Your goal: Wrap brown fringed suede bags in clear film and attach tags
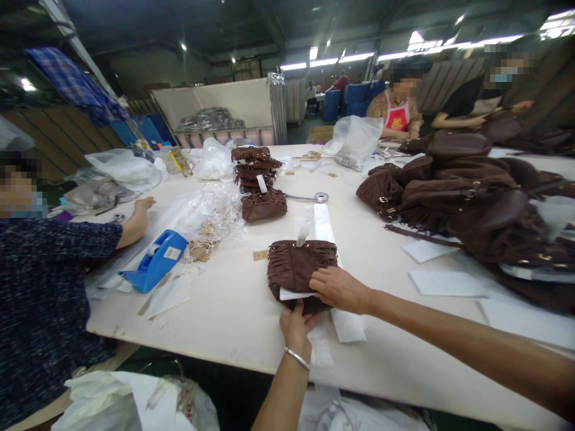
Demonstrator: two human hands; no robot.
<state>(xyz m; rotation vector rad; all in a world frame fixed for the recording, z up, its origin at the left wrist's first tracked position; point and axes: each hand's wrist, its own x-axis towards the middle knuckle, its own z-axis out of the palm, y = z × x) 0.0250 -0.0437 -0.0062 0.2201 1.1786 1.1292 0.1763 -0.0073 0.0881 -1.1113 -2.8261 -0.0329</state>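
A small brown fringed bag (299, 266) lies on the table in front of me, with gold eyelets along its far edge. White paper (294, 294) shows at its near edge, and a tan tag (260, 255) lies at its left. My left hand (297, 326), with a silver bangle at the wrist, grips the near edge, thumb on top and other fingers partly hidden beneath. My right hand (338, 288) is closed on the bag's right side, close to the paper's end; its fingertips are partly hidden. White sheet strips (349, 326) lie under the bag.
Beyond it stands a stack of fringed bags (264, 206). A blue tape dispenser (157, 260) and clear plastic bags (211, 206) are at left, beside a co-worker's arm (135, 227). Brown bags (458, 191) are heaped at right, near white sheets (444, 284). Two people work across the table.
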